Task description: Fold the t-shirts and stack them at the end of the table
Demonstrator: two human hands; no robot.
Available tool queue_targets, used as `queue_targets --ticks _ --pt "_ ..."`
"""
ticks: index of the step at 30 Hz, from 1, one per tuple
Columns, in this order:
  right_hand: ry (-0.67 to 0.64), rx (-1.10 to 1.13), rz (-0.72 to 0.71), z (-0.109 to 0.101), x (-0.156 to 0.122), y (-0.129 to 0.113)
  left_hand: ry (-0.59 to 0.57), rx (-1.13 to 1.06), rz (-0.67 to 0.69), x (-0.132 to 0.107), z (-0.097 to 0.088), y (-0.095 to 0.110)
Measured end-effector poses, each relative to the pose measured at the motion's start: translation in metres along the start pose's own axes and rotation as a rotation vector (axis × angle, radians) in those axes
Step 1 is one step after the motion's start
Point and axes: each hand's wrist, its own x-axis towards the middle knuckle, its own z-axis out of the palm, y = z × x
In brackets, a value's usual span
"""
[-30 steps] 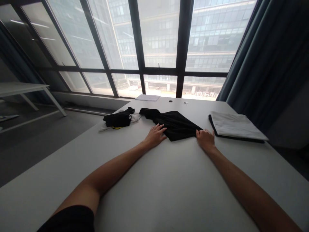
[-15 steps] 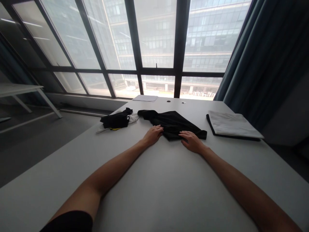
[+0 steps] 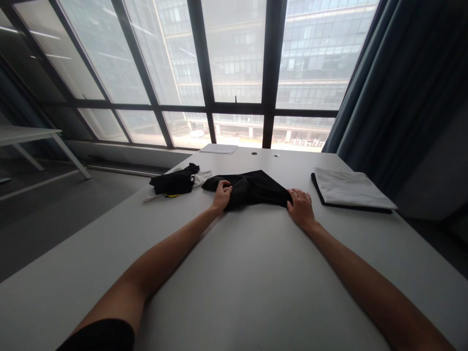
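A black garment (image 3: 261, 187) lies crumpled across the middle of the white table (image 3: 256, 273); its exact kind does not show. At its near left edge, my left hand (image 3: 221, 196) is closed, pinching the cloth between thumb and fingers and lifting a fold of it slightly. On the opposite end, my right hand (image 3: 302, 207) curls its fingers over the garment's right end, with the thumb on the near side. The cloth between the two hands is bunched and its near edge is a little curved.
A heap of black and white clothes (image 3: 171, 181) with a bit of yellow lies to the left. Folded white cloth (image 3: 354, 187) rests on a black one at the right. Papers (image 3: 219, 148) lie at the far edge, before the windows. A blue curtain (image 3: 369, 83) hangs at right.
My left hand has moved left and closed on the garment's near edge, pulling up a fold. My right hand has shifted right onto the garment's right end. The cloth has changed shape between them.
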Motion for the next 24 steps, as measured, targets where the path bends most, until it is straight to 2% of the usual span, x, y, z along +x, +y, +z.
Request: queue_targets --ticks 2,4,7,9,11,12,16,18,22,24 --pt "0.004 -0.023 0.013 -0.001 0.000 0.000 0.015 0.004 0.035 -0.001 -0.004 -0.002" --pt "-0.005 -0.051 0.048 0.000 0.000 0.000 -0.056 0.056 0.156 -0.003 -0.008 -0.003" --pt "-0.050 -0.085 0.133 0.001 -0.001 0.003 -0.317 0.249 0.368 -0.008 -0.014 -0.004" --pt "-0.119 -0.071 0.167 0.002 -0.001 0.007 -0.464 0.366 0.393 -0.009 -0.018 -0.005" --pt "-0.168 0.000 0.179 0.002 0.000 0.011 -0.523 0.411 0.348 -0.010 -0.020 -0.004" --pt "-0.172 0.070 0.193 0.002 0.000 0.013 -0.517 0.408 0.313 -0.009 -0.022 -0.003" --pt "-0.107 0.567 0.400 0.001 0.010 0.020 -0.400 0.204 0.091 -0.002 -0.024 0.004" --pt "-0.080 0.733 0.485 -0.002 0.018 0.025 -0.393 0.093 0.023 0.002 -0.024 0.009" --pt "-0.022 0.915 0.553 -0.017 0.037 0.038 -0.536 -0.054 -0.045 0.002 -0.027 0.020" --pt "0.053 1.068 0.556 -0.027 0.043 0.043 -0.676 -0.228 -0.173 -0.002 -0.031 0.027"
